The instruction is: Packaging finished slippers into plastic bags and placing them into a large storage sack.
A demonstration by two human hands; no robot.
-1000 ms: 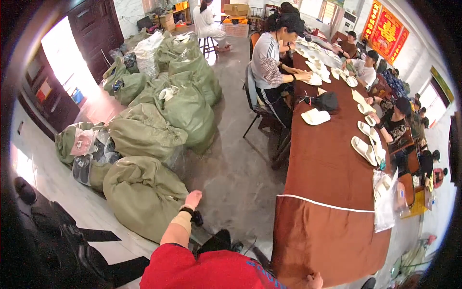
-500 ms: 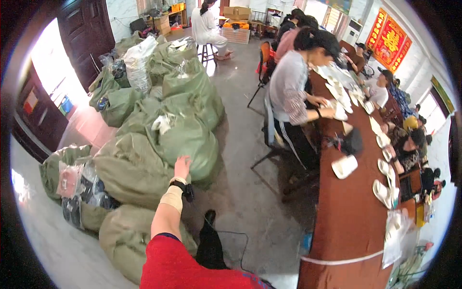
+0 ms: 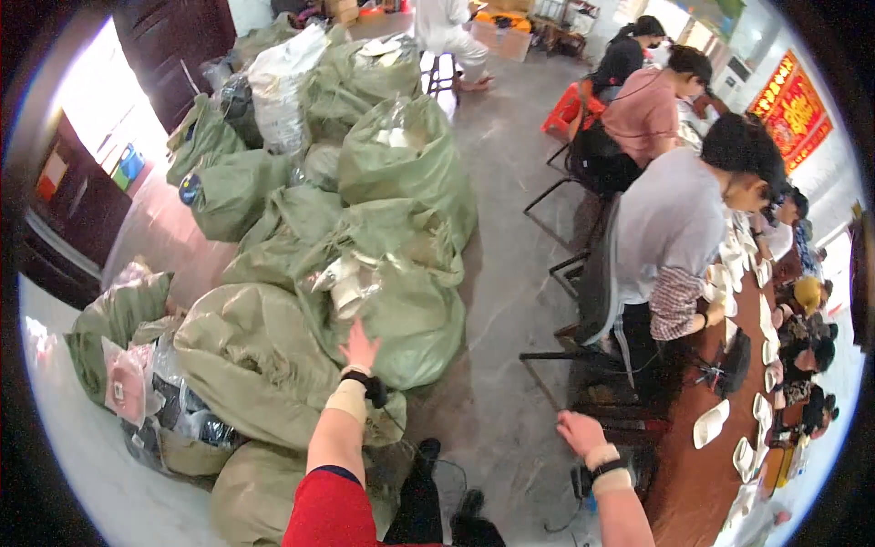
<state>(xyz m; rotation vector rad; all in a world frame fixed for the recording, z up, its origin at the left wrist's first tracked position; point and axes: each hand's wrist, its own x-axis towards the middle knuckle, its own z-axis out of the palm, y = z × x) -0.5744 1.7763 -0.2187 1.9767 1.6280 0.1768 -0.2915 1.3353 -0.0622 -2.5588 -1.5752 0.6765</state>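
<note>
My left hand [image 3: 359, 346] reaches forward with its fingers spread, holding nothing. It is over the front of a big green woven sack [image 3: 415, 319]; I cannot tell whether it touches the cloth. Cream-white pieces in clear plastic [image 3: 346, 290] lie on top of that sack, just beyond my fingertips. My right hand [image 3: 581, 432] hangs over the floor between the sacks and the long table, fingers curled in, with nothing visible in it. A dark chair with thin metal legs [image 3: 592, 356] stands just ahead of it.
More stuffed green sacks [image 3: 260, 356] and a white sack [image 3: 281, 91] crowd the left side. At right, people sit along a brown-covered table [image 3: 679, 474] bearing cream caps [image 3: 711, 425] and a dark cap [image 3: 732, 363]. A thin cable [image 3: 447, 462] crosses the floor near my feet.
My view has shifted forward and down, bringing the sacks and seated people closer. My right hand has come into view. My left hand is nearer the white pieces, its fingers more spread.
</note>
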